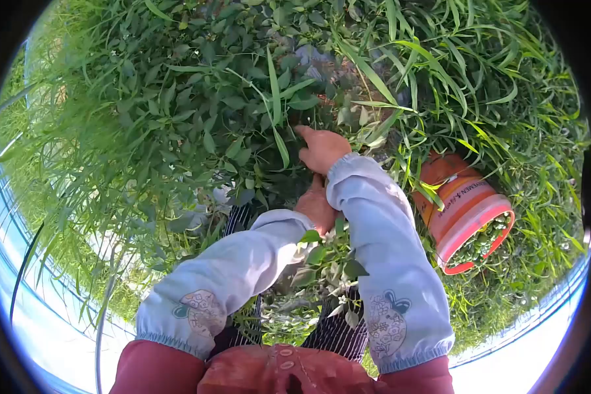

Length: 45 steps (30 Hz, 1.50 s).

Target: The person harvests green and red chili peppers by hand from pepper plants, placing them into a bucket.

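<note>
My right hand point(325, 150) reaches into a dense, dark green leafy plant point(243, 144), its fingers curled among the leaves at the plant's right side. Whatever they grip is hidden, and I cannot tell what it is. Just below, my left hand point(316, 206) points up into the same foliage, close under the right wrist. Leaves and shade cover its fingers. Both forearms wear pale blue sleeve covers point(381, 203) with a printed motif.
An orange-red bucket point(463, 203) with printed lettering leans to my right, its mouth facing me, small green pieces inside. Tall grass point(505, 85) surrounds it. Leafy stems point(322, 262) rise between my striped trouser legs point(338, 322). Blue-white sheeting point(20, 262) lines the left edge.
</note>
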Tool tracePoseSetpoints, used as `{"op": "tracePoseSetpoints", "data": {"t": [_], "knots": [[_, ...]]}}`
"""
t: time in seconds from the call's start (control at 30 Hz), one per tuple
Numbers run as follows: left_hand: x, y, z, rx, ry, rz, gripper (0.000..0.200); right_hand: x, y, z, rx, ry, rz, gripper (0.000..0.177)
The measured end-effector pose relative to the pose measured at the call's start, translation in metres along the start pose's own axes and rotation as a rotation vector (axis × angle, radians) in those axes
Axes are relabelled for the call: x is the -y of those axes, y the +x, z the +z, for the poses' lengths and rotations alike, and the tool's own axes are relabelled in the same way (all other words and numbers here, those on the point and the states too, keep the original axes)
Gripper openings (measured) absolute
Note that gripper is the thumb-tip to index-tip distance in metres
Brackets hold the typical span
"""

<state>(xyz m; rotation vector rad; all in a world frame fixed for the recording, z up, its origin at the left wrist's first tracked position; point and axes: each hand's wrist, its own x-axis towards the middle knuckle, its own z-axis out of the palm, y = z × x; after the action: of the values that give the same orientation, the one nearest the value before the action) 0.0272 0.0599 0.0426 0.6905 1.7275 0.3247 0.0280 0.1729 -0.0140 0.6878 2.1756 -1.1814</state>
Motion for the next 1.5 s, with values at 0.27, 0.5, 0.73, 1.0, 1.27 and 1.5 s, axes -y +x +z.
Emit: {"op": "tracePoseSetpoints", "data": {"t": [0.27,0.5,0.73,1.0,1.27,1.5], "knots": [[0.068,0.116,-0.209,-0.479,0.021,0.222,0.032,-0.031,-0.003,0.034,0.039,-0.108,0.044,0.043],[0.13,0.184,-0.199,-0.148,0.703,-0.252,0.08,-0.042,0.001,0.041,-0.012,-0.04,0.043,0.043],[0.142,0.098,-0.158,-0.114,0.862,-0.188,0.024,-0.039,0.008,0.039,0.059,-0.007,0.122,0.039],[0.135,0.017,-0.099,-0.044,0.765,-0.189,0.032,-0.028,0.019,0.022,0.14,-0.202,0.073,0.038],[0.163,-0.006,-0.07,-0.073,0.922,-0.08,0.049,0.044,0.115,-0.045,-0.387,0.582,0.234,0.025],[0.176,-0.013,-0.072,-0.02,0.768,-0.081,0.05,0.054,0.25,-0.014,-0.343,0.215,0.105,0.045]]}}
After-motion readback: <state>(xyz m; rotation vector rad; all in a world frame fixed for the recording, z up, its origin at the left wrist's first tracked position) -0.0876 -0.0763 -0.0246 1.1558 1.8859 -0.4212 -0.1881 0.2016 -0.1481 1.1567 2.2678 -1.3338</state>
